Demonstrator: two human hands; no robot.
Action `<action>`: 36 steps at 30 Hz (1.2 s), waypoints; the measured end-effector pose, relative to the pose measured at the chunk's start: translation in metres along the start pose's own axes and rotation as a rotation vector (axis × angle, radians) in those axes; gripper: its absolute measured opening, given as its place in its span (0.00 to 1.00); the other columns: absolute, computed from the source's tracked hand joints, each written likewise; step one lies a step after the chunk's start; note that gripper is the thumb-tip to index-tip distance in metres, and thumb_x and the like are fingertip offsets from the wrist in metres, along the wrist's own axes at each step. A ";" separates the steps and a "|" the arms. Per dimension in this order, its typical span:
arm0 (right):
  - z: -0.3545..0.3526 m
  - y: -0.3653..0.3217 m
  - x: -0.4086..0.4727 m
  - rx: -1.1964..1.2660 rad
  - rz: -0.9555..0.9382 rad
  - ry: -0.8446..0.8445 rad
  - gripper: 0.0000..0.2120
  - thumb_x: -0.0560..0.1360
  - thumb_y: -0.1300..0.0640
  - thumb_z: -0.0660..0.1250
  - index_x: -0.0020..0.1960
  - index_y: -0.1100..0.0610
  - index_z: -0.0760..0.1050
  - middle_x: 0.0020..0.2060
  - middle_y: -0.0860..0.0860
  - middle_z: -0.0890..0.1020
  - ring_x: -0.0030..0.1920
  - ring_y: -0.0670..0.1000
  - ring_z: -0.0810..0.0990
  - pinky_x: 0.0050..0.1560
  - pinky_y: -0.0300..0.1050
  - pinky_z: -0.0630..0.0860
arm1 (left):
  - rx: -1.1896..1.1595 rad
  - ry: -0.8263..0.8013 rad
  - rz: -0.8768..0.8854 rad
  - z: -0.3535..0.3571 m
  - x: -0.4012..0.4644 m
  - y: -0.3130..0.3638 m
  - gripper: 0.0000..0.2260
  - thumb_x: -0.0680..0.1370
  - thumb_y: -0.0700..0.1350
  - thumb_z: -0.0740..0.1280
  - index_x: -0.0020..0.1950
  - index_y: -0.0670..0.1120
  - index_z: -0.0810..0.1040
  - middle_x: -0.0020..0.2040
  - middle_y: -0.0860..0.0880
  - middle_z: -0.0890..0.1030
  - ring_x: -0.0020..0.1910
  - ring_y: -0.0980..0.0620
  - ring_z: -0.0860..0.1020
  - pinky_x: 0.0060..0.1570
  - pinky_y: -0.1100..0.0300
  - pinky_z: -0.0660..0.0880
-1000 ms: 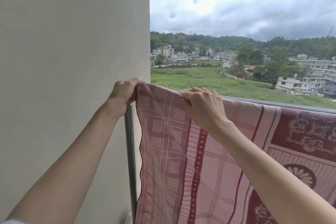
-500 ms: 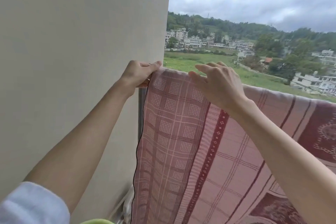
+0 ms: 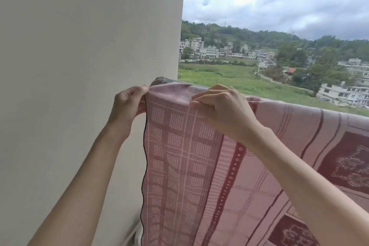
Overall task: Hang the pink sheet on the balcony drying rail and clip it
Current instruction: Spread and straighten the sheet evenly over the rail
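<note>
Drying rail (image 3: 175, 81) runs from plain wall at left toward right, mostly hidden under cloth; short dark stretch shows near wall. Pink sheet (image 3: 199, 166) draped directly over rail, patterned face hanging down near side, left edge just beside wall, fabric continuing off right edge.

Both forearms bare to the frame edge, no sleeves visible. Left hand (image 3: 127, 104) and right hand (image 3: 223, 110): no rings, watch or gloves.
</note>
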State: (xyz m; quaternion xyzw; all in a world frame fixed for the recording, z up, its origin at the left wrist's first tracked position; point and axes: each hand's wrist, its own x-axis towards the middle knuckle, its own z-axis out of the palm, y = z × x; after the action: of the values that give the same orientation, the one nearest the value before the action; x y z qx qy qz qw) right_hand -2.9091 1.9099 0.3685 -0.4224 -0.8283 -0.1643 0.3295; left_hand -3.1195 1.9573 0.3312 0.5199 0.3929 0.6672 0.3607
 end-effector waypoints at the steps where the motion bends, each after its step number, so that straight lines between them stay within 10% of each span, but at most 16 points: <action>1: -0.002 0.001 0.001 -0.040 0.007 -0.040 0.15 0.77 0.46 0.61 0.50 0.53 0.83 0.53 0.45 0.83 0.58 0.49 0.76 0.60 0.47 0.69 | 0.104 -0.030 -0.050 0.000 0.003 0.001 0.11 0.77 0.49 0.62 0.40 0.47 0.80 0.38 0.48 0.80 0.38 0.52 0.77 0.40 0.62 0.74; 5: -0.006 0.010 0.013 -0.171 0.145 -0.076 0.16 0.78 0.46 0.58 0.58 0.55 0.77 0.56 0.51 0.80 0.58 0.53 0.75 0.61 0.51 0.69 | 0.356 -0.082 -0.081 0.012 0.019 0.010 0.15 0.75 0.56 0.65 0.43 0.44 0.82 0.39 0.48 0.83 0.38 0.54 0.78 0.39 0.64 0.72; 11: 0.006 0.014 0.026 -0.138 0.324 -0.098 0.18 0.78 0.48 0.59 0.38 0.60 0.75 0.30 0.51 0.76 0.31 0.52 0.75 0.41 0.50 0.79 | 0.527 -0.016 0.025 0.040 0.040 0.023 0.14 0.71 0.51 0.71 0.35 0.40 0.81 0.29 0.48 0.78 0.28 0.52 0.74 0.37 0.61 0.71; 21: 0.009 0.017 0.020 -0.141 0.270 0.017 0.15 0.79 0.47 0.58 0.51 0.53 0.81 0.40 0.51 0.84 0.41 0.53 0.81 0.43 0.47 0.78 | 0.375 0.159 0.041 0.035 0.048 0.020 0.13 0.77 0.49 0.65 0.35 0.44 0.77 0.34 0.50 0.78 0.33 0.55 0.74 0.31 0.73 0.69; 27: 0.016 0.023 0.027 -0.145 0.158 0.205 0.17 0.79 0.52 0.60 0.36 0.56 0.79 0.30 0.50 0.82 0.34 0.53 0.80 0.37 0.44 0.76 | 0.357 0.186 0.166 0.027 0.051 0.010 0.13 0.77 0.51 0.64 0.39 0.42 0.78 0.34 0.52 0.77 0.33 0.56 0.73 0.34 0.70 0.69; 33: 0.048 0.016 0.012 -0.327 0.078 0.247 0.14 0.77 0.50 0.59 0.54 0.54 0.79 0.52 0.52 0.84 0.53 0.57 0.81 0.62 0.55 0.66 | 0.327 0.225 0.166 0.011 0.031 -0.028 0.11 0.75 0.52 0.66 0.44 0.43 0.78 0.40 0.47 0.81 0.39 0.51 0.78 0.47 0.54 0.76; 36: 0.066 0.014 -0.012 -0.364 0.008 0.233 0.20 0.77 0.51 0.59 0.67 0.54 0.72 0.68 0.57 0.72 0.70 0.58 0.68 0.72 0.59 0.51 | 0.332 0.148 0.158 0.007 0.010 -0.047 0.10 0.75 0.50 0.68 0.50 0.45 0.76 0.44 0.51 0.80 0.43 0.53 0.79 0.45 0.63 0.76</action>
State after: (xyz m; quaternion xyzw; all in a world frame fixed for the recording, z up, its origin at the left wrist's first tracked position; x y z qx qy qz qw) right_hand -2.9194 1.9479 0.3118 -0.4564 -0.7395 -0.3578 0.3419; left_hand -3.1107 1.9870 0.2943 0.5510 0.4810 0.6559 0.1867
